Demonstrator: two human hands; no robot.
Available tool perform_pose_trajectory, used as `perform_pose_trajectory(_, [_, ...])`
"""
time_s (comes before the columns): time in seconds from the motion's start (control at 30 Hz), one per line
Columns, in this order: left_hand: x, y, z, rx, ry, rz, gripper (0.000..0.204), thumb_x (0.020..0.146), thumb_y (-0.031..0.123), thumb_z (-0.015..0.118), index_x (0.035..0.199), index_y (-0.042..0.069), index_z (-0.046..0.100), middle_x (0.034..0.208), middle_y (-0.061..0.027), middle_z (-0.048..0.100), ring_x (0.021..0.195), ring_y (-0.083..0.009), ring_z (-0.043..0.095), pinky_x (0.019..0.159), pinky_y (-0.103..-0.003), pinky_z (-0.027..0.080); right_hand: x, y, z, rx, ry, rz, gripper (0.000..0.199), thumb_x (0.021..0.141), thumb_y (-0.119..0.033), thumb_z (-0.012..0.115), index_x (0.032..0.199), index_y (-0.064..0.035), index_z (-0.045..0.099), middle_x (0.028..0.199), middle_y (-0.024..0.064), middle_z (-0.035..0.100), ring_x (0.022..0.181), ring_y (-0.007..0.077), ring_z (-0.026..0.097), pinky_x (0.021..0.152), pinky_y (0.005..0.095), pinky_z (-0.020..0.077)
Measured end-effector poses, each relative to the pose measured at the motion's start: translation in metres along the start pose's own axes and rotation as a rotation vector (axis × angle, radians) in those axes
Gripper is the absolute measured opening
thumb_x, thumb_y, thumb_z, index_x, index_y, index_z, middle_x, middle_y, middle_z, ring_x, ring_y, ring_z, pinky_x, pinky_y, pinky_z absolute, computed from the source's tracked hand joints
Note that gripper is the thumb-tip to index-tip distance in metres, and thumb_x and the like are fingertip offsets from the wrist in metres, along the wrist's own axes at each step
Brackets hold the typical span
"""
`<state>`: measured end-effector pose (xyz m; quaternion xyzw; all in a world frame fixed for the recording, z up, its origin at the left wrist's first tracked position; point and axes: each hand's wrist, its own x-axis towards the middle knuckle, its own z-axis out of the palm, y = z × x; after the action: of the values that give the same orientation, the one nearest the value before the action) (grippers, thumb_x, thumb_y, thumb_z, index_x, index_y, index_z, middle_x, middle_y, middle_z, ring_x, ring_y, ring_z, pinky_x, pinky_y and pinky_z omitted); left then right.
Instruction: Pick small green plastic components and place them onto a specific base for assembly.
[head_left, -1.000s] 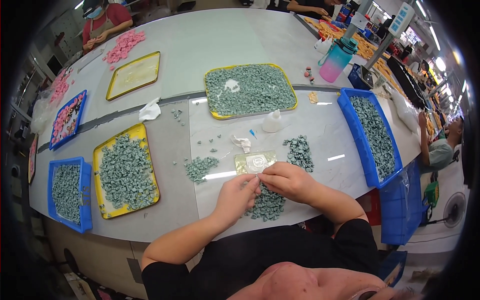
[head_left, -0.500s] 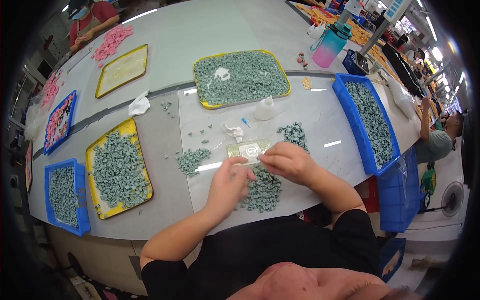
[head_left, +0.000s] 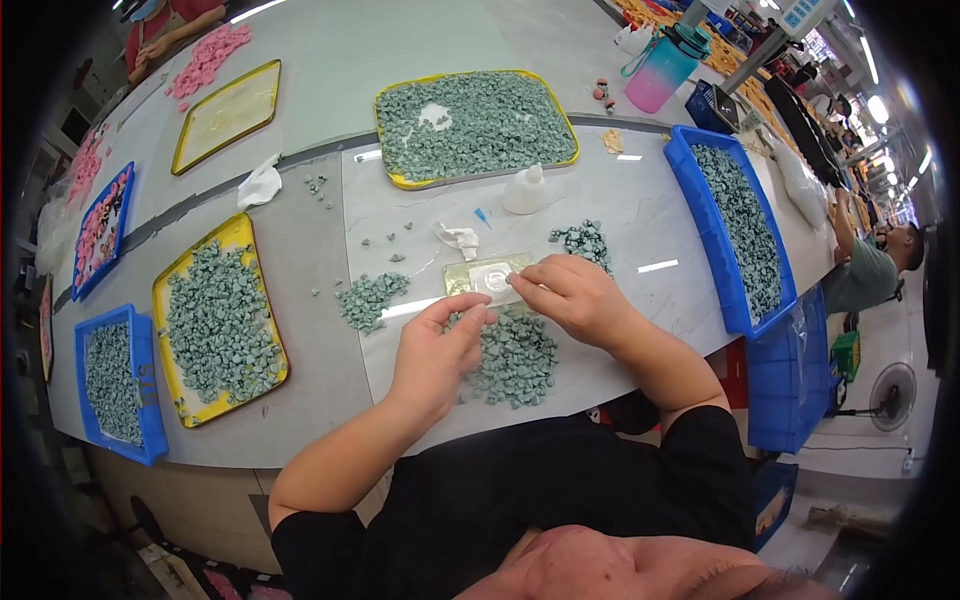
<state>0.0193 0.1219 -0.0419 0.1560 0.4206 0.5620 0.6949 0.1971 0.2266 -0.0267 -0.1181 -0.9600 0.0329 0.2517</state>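
Over the near edge of a small clear, yellowish plate (head_left: 459, 281) with a white round patch (head_left: 492, 280) on it, both my hands work close together. My right hand (head_left: 580, 300) is closed in a pinch, its fingertips at the patch; whatever they hold is too small to make out. Just left of it, my left hand (head_left: 435, 352) has thumb and forefinger bent toward each other, also pinching something I cannot make out. Below the hands lies a pile of small grey-green pieces (head_left: 515, 368). Smaller piles of such pieces sit to the left (head_left: 372, 301) and right (head_left: 584, 243).
Beyond the plate are a crumpled tissue (head_left: 458, 240), a blue tip (head_left: 482, 217) and a white squeeze bottle (head_left: 524, 191). Yellow-rimmed trays (head_left: 478, 75) and blue bins (head_left: 682, 180) hold more pieces. A pink-and-teal drinking bottle (head_left: 660, 72) stands farther back. Other people sit at the far sides.
The whole view has shifted a little, so the table things sit higher and more to the left. My left thumb and forefinger have drawn nearer the plate; my right hand keeps its pinch.
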Motion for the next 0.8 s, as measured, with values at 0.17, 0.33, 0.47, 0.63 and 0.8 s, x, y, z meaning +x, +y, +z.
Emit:
perform_pose_trajectory(0.17, [0.001,-0.001,-0.002,-0.011,0.003,0.010,0.020,0.087,0.008,0.055,0.105,0.000,0.050,0.088,-0.0090,0.057,0.052,-0.0037,0.034,0.044,-0.018,0.030,0.001,0.000,0.006,-0.024,0.008,-0.020,0.030,0.065,-0.005,0.058,0.094,0.0026,0.060,0.083,0.0072,0.056,0.074,0.0214,0.057,0.063,0.0317,0.0470])
perform_pose_trajectory(0.33, [0.003,-0.001,-0.007,-0.045,-0.007,0.008,0.013,0.089,0.010,0.053,0.098,0.002,0.048,0.083,-0.0068,0.055,0.051,-0.0042,0.034,0.043,-0.017,0.029,0.001,0.000,0.007,0.066,0.004,0.021,0.031,0.065,-0.003,0.066,0.095,-0.0008,0.061,0.083,0.0068,0.060,0.070,0.0218,0.057,0.061,0.0315,0.0469])
perform_pose_trajectory(0.47, [0.001,-0.001,-0.006,-0.033,-0.035,-0.017,0.013,0.093,0.018,0.048,0.088,0.006,0.045,0.072,-0.0014,0.047,0.050,-0.0049,0.031,0.042,-0.018,0.026,0.002,-0.003,0.011,0.202,0.107,0.147,0.028,0.067,-0.001,0.067,0.095,-0.0009,0.062,0.080,0.0070,0.060,0.066,0.0205,0.058,0.059,0.0278,0.0461])
perform_pose_trajectory(0.63, [-0.002,0.001,-0.005,-0.019,-0.077,-0.076,0.019,0.094,0.023,0.044,0.085,0.007,0.044,0.065,0.0014,0.040,0.049,-0.0049,0.029,0.040,-0.019,0.023,0.005,-0.017,0.009,1.075,0.013,0.900,0.011,0.078,-0.003,0.065,0.087,0.0004,0.061,0.077,0.0045,0.061,0.068,0.0092,0.057,0.059,0.0214,0.0444])
perform_pose_trajectory(0.8, [-0.003,0.003,-0.005,-0.059,-0.110,-0.156,0.022,0.094,0.025,0.043,0.082,0.007,0.045,0.063,0.0023,0.038,0.050,-0.0055,0.030,0.039,-0.019,0.022,0.011,-0.027,0.009,1.141,0.047,0.878,0.008,0.078,-0.003,0.065,0.084,0.0003,0.061,0.077,0.0041,0.062,0.068,0.0084,0.056,0.059,0.0213,0.0446])
